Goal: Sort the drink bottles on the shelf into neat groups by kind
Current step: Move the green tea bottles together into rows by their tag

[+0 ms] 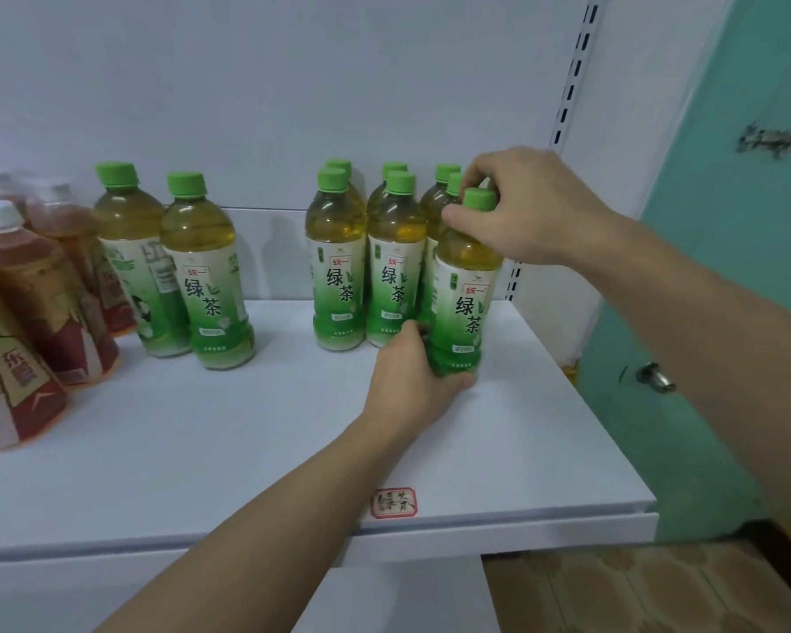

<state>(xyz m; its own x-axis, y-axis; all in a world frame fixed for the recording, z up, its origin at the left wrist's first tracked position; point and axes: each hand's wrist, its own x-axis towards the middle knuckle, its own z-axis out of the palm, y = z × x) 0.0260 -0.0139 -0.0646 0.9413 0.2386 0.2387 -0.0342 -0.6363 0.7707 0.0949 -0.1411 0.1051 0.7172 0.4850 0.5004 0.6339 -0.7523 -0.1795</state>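
A green tea bottle (469, 285) with a green cap stands at the front right of a cluster of several like bottles (339, 262) on the white shelf (247, 440). My right hand (526, 207) grips its cap and neck from above. My left hand (412, 372) wraps round its base. Two more green tea bottles (206, 271) stand apart to the left, one of them with its label turned away. Red-labelled tea bottles (42, 312) with white caps crowd the far left.
A red-bordered handwritten sticker (393, 503) sits near the shelf's front edge. The shelf's right edge and a slotted upright (571, 84) border a green wall with a metal knob (656, 376). Bare shelf surface lies between the two green tea groups.
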